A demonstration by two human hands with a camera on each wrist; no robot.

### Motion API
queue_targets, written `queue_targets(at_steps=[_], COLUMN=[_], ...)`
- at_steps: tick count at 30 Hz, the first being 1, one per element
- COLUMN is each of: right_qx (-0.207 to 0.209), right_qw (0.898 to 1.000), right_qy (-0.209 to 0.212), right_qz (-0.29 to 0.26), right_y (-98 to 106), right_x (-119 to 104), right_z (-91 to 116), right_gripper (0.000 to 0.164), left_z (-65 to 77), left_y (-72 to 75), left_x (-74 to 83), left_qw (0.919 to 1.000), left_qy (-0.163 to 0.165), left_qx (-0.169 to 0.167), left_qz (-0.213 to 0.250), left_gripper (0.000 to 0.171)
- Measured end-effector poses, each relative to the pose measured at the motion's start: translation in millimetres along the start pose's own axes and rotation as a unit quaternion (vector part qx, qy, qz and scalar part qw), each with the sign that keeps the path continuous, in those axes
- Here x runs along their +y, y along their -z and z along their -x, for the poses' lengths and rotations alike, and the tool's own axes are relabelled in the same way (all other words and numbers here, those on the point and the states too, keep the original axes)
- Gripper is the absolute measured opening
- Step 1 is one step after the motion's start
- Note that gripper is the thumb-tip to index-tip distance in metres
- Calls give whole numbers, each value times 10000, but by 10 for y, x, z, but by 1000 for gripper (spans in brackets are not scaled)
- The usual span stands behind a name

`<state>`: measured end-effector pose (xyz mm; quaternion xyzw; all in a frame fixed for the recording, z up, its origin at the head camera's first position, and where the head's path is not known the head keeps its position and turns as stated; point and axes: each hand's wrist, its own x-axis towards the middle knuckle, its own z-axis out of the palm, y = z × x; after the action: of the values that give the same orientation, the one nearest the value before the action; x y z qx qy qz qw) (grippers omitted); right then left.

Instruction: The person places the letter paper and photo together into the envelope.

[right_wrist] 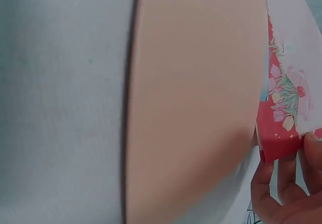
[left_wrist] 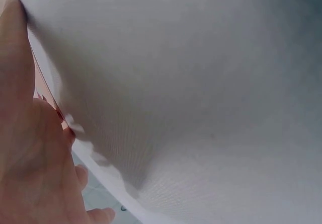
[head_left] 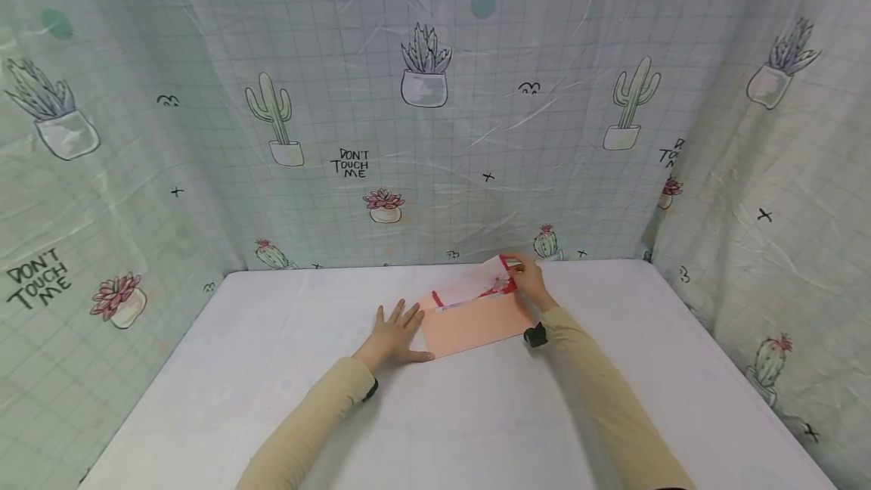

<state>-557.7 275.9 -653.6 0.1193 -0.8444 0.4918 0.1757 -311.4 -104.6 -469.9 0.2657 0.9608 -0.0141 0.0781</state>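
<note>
A peach envelope (head_left: 476, 326) lies flat and slightly slanted on the white table. From its far edge sticks out a pink-and-red card (head_left: 469, 286) with printed flowers. My right hand (head_left: 531, 280) pinches the card's right end; the right wrist view shows the thumb on top of the card (right_wrist: 289, 90) and the fingers beneath. At the envelope's left end, my left hand (head_left: 389, 339) rests with spread fingers, its thumb at the near corner. In the left wrist view that hand (left_wrist: 32, 153) hides most of the envelope. The card's lower part is hidden in the envelope.
The white table (head_left: 286, 392) reaches back to a hanging curtain (head_left: 476, 127) printed with cacti, which also covers both sides. Black bands (head_left: 536, 335) sit at both wrists, over beige sleeves (head_left: 599, 384).
</note>
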Motion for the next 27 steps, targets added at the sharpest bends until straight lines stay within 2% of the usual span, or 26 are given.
queue_targets(at_steps=[1, 3, 7, 10, 12, 14, 17, 21, 23, 27], right_qx=[23, -85, -286, -476, -608, -699, -876, -1082, -1110, -1080], right_qw=[9999, 9997, 9989, 9971, 9953, 9932, 9920, 9890, 9875, 9872], right_qy=[-41, -153, -301, -323, -287, -294, -255, -423, -563, -492], right_qz=[112, 168, 219, 501, 695, 879, 875, 915, 972, 1067], right_y=[0, 58, 254, 355, 373, 375, 359, 334, 320, 301], right_x=[-120, -535, -1662, -2201, -2360, -2426, -2457, -2460, -2462, -2479], right_z=[36, 157, 492, 666, 716, 732, 723, 699, 688, 682], right_gripper=[42, 45, 49, 50, 51, 50, 50, 51, 51, 49], left_z=[2, 4, 5, 17, 26, 34, 36, 34, 34, 31], left_y=[2, 8, 4, 8, 14, 22, 27, 28, 30, 38], left_x=[3, 10, 20, 29, 34, 38, 38, 35, 33, 27], left_qw=[10000, 10000, 10000, 9999, 9999, 9999, 10000, 10000, 10000, 10000], left_qy=[2, 5, -33, -64, -78, -78, -48, -23, -21, 10], left_qx=[2, -20, 26, 59, 75, 74, 54, 9, -9, -21], left_qz=[-6, -12, 11, 57, 76, 91, 36, 12, 12, 26], left_gripper=[92, 92, 91, 90, 91, 91, 91, 90, 90, 91])
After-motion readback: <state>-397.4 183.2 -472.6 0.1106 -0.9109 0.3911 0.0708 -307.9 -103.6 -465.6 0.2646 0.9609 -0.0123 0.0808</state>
